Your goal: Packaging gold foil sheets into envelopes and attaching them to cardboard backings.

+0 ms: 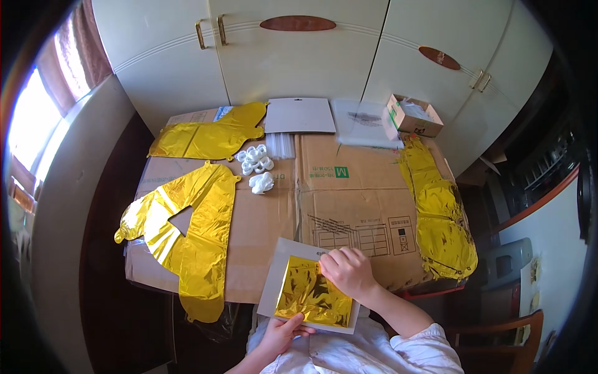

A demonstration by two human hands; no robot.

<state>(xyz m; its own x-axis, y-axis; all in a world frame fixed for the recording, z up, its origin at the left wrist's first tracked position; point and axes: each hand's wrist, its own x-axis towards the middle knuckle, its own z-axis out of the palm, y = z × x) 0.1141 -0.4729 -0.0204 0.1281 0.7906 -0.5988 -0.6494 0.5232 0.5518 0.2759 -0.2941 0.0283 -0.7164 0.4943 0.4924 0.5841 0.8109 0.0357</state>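
A grey card (271, 288) rests tilted at the table's near edge, above my lap. On it lies a folded gold foil balloon (309, 292), creased and squarish. My left hand (281, 335) grips the lower edge of card and foil, thumb on top. At the upper right corner of the foil, my right hand (349, 271) is closed on its edge; the fingertips are partly hidden. To the left, a flat gold foil balloon (208, 240) with a triangular hole hangs over the near edge. Another gold foil balloon (205, 138) lies behind it.
Flattened cardboard (355, 199) covers the table. Several white ribbon rolls (254, 159), clear straws (280, 146), a stack of grey cards (300, 116), clear plastic bags (364, 124) and an open box (416, 117) stand toward the back. More gold foil (436, 212) lies along the right edge.
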